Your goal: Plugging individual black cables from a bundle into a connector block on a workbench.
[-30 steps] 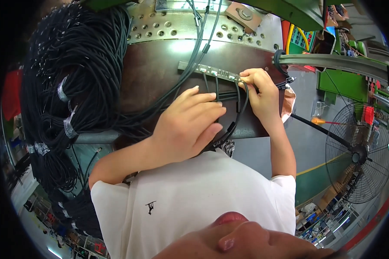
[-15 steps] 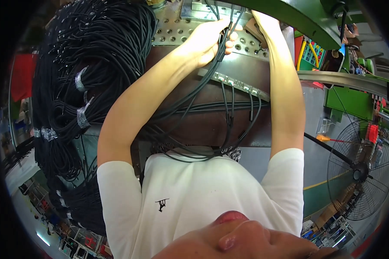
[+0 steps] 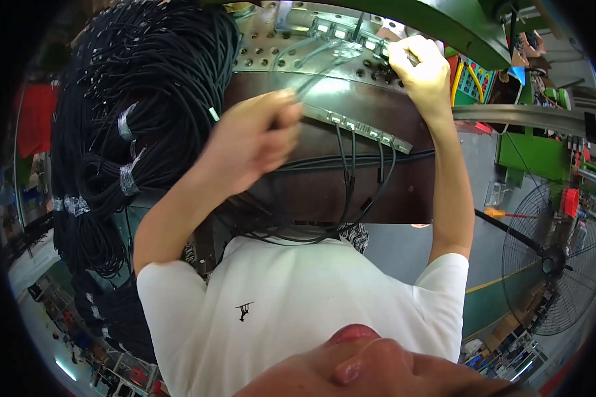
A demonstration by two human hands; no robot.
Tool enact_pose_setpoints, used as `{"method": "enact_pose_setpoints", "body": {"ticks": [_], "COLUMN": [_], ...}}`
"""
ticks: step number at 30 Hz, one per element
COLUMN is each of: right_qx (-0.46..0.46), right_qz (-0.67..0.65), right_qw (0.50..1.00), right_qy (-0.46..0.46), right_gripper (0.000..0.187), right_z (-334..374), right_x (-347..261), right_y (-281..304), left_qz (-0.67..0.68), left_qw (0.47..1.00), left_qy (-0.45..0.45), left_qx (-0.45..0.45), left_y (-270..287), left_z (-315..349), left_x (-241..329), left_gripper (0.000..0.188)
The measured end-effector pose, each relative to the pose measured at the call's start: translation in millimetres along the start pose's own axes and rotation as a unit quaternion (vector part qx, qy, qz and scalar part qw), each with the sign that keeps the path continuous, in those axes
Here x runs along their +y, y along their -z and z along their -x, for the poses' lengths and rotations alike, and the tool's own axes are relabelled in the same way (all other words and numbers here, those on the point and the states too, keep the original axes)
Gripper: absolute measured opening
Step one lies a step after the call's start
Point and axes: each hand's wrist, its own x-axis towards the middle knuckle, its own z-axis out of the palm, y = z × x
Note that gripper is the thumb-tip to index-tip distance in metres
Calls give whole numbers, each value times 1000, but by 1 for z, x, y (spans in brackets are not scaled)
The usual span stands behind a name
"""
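My left hand (image 3: 255, 139), blurred by motion, is closed on thin black cables (image 3: 314, 79) that trail from it toward the far fixture. They are smeared too. At the right end of that metal fixture (image 3: 341, 31), my right hand (image 3: 422, 69) has its fingers curled round something dark that I cannot make out. Small light-coloured connectors show in the fixture, on a perforated metal plate (image 3: 261, 49). Between my arms a slim metal strip (image 3: 404, 147) lies on the brown work surface (image 3: 404, 192). Several cable ends sit in it, their black leads looping toward me.
Large bundles of black cable (image 3: 152, 73) are heaped at the left, some bound with clear wrap (image 3: 128, 180). A green machine arm (image 3: 444, 23) crosses the far right. On the right are a metal rail (image 3: 516, 115) and a wire-caged fan (image 3: 548, 264).
My left hand has swung from the far fixture toward me and to the left, drawing cables along. My right hand, partly cut off before, now shows at the fixture's right end.
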Motion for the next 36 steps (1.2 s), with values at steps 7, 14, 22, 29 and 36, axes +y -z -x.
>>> {"method": "enact_pose_setpoints", "body": {"ticks": [7, 14, 22, 29, 36], "right_qx": [-116, -125, -27, -85, -106], "right_qz": [112, 80, 15, 135, 233], "right_qw": [986, 988, 998, 987, 966], "right_qy": [47, -51, 52, -20, 46], "right_gripper": [24, 32, 26, 24, 20], "right_z": [33, 91, 50, -49, -72], "right_x": [-11, -70, -75, 25, 84], "right_y": [-1, 3, -6, -53, -66], "left_qz": [-196, -537, -152, -36, 124], "left_qw": [722, 731, 985, 995, 986], "left_qy": [-436, -226, 34, -65, -72], "left_qx": [501, 355, -76, 71, -81], "left_y": [118, 76, -18, -30, 29], "left_z": [100, 73, -18, -93, -140], "left_x": [127, 56, -93, 32, 56], "left_gripper": [37, 54, 44, 30, 17]}}
